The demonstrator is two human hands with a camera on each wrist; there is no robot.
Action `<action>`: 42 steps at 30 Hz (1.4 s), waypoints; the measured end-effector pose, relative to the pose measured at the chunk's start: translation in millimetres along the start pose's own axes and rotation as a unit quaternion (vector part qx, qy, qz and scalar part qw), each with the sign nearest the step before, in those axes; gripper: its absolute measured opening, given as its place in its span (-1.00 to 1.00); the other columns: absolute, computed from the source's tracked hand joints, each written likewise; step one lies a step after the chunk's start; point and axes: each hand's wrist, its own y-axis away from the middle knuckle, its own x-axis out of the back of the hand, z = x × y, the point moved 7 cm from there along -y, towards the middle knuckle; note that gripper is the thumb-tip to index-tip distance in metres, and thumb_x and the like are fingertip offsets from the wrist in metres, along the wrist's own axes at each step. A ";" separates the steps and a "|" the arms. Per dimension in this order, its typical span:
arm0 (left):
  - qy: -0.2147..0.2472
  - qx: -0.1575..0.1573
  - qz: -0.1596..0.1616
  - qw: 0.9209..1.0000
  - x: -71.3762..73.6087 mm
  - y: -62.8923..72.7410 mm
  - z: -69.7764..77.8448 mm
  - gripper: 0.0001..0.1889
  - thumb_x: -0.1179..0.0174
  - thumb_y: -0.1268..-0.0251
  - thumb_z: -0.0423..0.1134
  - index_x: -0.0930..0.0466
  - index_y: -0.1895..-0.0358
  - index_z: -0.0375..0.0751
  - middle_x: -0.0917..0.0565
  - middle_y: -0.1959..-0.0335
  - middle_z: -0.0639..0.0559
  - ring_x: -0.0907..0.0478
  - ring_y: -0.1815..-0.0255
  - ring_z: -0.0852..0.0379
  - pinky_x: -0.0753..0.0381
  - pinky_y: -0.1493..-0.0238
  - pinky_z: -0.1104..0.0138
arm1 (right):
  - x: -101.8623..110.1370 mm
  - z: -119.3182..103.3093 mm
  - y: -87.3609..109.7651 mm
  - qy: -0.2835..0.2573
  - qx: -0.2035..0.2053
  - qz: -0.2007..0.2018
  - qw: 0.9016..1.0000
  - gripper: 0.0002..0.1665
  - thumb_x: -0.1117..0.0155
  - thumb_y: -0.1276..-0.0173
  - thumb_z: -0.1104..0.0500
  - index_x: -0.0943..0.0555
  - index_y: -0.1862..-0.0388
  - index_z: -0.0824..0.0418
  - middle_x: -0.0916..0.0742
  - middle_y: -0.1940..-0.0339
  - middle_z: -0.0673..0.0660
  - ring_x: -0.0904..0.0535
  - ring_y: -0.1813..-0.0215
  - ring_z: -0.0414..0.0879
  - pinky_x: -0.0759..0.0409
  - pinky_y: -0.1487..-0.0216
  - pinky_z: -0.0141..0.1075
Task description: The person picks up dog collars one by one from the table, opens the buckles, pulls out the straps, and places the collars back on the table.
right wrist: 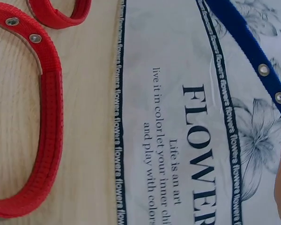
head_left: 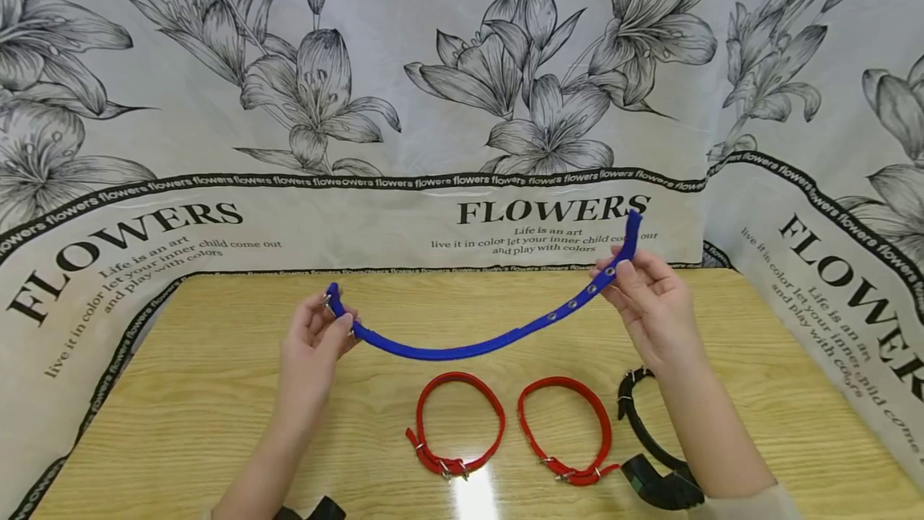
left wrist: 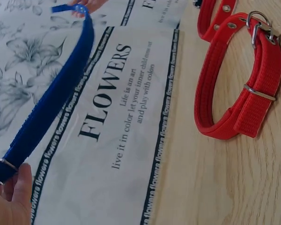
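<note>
A blue pet collar [head_left: 447, 351], unbuckled, hangs in a shallow curve between my two hands above the table. My left hand [head_left: 314, 343] pinches its buckle end, where metal hardware shows beside the fingers. At the other end, my right hand [head_left: 653, 299] holds the strap near its tip between thumb and fingers. Metal eyelets line that part of the strap, also visible on the blue collar [right wrist: 253, 49] in the right wrist view. Below it, two buckled red collars lie on the table, a left red collar [head_left: 498, 408] and a right red collar [head_left: 602, 416].
A black collar [head_left: 638, 424] lies at the right, partly behind my right forearm. Black wrist gear [head_left: 660, 484] shows by that forearm. The wooden table [head_left: 180, 392] meets a white flower-printed cloth [head_left: 346, 223] at its back and sides.
</note>
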 end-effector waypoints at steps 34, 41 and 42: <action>0.144 0.226 0.083 0.960 13.4 -92.1 -99.2 -0.43 0.20 -0.36 -0.49 0.06 -0.42 -0.37 -0.34 0.08 -0.13 -0.51 0.29 0.25 -0.44 -0.09 0.43 | 111.0 95.2 -41.3 0.057 -0.225 0.388 0.892 -0.45 -0.11 -0.18 0.60 -0.39 -0.18 0.37 -0.55 -0.06 0.24 -0.64 0.31 -0.16 -0.52 0.00 -0.36; 0.096 0.228 0.100 0.964 17.5 -95.3 -114.4 -0.43 0.13 -0.35 -0.52 0.01 -0.41 -0.38 -0.36 0.02 -0.15 -0.51 0.40 0.33 -0.46 -0.07 0.42 | 118.2 111.3 -45.8 0.087 -0.251 0.388 0.883 -0.21 -0.03 -0.21 0.61 -0.15 -0.42 0.31 -0.31 -0.37 0.27 -0.49 -0.13 -0.04 -0.46 -0.08 -0.34; 0.091 0.228 0.099 0.964 17.5 -95.3 -115.8 -0.43 0.12 -0.35 -0.53 0.01 -0.41 -0.39 -0.36 0.00 -0.17 -0.51 0.41 0.33 -0.46 -0.09 0.40 | 120.4 112.2 -44.9 0.092 -0.252 0.394 0.879 -0.23 -0.04 -0.21 0.61 -0.17 -0.41 0.31 -0.33 -0.36 0.26 -0.48 -0.16 -0.04 -0.46 -0.08 -0.34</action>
